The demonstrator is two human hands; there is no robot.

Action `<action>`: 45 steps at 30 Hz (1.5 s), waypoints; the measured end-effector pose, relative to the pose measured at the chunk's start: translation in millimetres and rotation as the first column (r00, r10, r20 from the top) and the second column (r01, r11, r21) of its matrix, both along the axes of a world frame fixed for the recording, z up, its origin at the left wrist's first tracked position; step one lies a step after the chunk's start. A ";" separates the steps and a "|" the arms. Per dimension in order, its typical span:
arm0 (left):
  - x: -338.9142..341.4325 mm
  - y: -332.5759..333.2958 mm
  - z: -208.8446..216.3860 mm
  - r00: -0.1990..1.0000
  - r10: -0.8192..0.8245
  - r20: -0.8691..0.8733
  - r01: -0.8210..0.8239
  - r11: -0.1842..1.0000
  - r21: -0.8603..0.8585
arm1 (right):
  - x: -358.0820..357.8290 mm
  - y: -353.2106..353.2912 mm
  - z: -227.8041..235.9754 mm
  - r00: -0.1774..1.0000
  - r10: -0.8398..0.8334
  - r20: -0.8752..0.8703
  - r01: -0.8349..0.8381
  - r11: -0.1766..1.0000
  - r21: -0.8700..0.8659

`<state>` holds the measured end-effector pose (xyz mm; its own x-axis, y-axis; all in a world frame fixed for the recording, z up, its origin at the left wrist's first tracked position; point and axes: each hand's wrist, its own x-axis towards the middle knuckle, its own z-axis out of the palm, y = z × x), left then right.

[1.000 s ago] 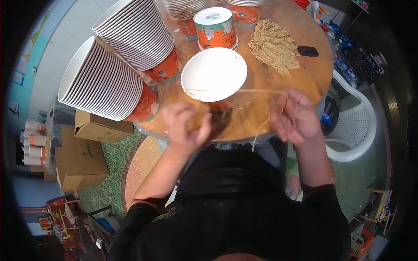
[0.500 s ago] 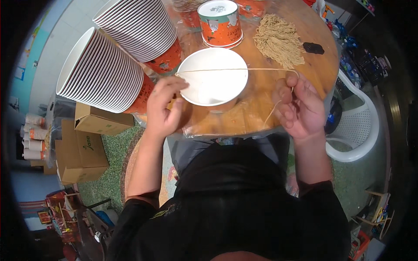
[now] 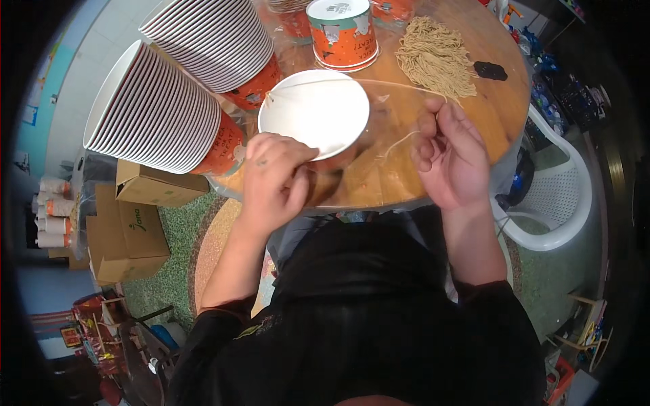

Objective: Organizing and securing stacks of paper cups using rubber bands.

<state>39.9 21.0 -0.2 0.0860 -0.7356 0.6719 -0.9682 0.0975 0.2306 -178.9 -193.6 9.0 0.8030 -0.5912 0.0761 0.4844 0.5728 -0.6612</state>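
Observation:
A paper bucket (image 3: 315,111) with a white inside stands before me, its mouth turned up and tipped a little. My left hand (image 3: 276,177) is closed on its near rim, fingers over the edge and thumb lower down. A thin tan string (image 3: 386,82) is fastened at the bucket's left rim and crosses the mouth to the right. It ends in my right hand (image 3: 455,152), which pinches it between thumb and fingertips, palm turned up. The string's loose tail hangs from those fingers toward the table.
Two tall stacks of nested paper buckets (image 3: 159,111) lean at the left. Upside down at the back stands an orange bucket (image 3: 344,40). Beyond my right hand lie a bundle of tan strings (image 3: 435,57) and a small black object (image 3: 490,70). A white plastic chair (image 3: 552,196) stands right of the round wooden table (image 3: 399,186).
The bucket has turned and shifted left. My left hand moved from the string's fastened end to the near rim. My right hand came slightly left and up, and the string now sags in a curve.

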 end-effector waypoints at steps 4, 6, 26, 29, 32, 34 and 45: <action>4.1 6.8 1.9 0.999 -0.017 -0.042 0.015 0.999 -0.045 | 5.0 3.7 -11.3 1.000 0.001 0.017 -0.001 1.000 0.003; -15.2 6.3 4.9 0.999 -0.015 -0.036 0.009 0.989 -0.147 | 9.4 11.9 -18.9 0.997 0.052 0.048 -0.054 0.998 0.033; -69.3 -5.3 8.7 0.970 -0.063 -0.236 0.054 0.998 -0.042 | 19.3 56.5 -25.7 0.951 -0.188 -0.245 0.176 0.982 -0.068; -69.5 -2.4 15.1 0.965 -0.035 -0.261 0.044 0.998 0.032 | 18.7 67.4 -24.9 0.914 -0.401 0.063 0.382 0.800 -0.462; -63.6 -0.2 11.8 0.979 -0.043 -0.200 0.045 0.999 0.008 | 9.7 66.0 -24.8 0.997 0.040 -0.069 -0.069 0.862 -0.502; -58.5 -1.4 9.5 0.992 -0.087 -0.089 0.079 0.993 -0.086 | 16.9 70.9 -40.3 0.978 0.184 -0.102 -0.210 0.840 -0.500; -47.8 2.9 6.4 0.997 0.009 -0.079 -0.008 1.000 0.011 | 19.5 63.8 -53.7 0.985 -0.152 -0.077 0.043 0.661 -0.749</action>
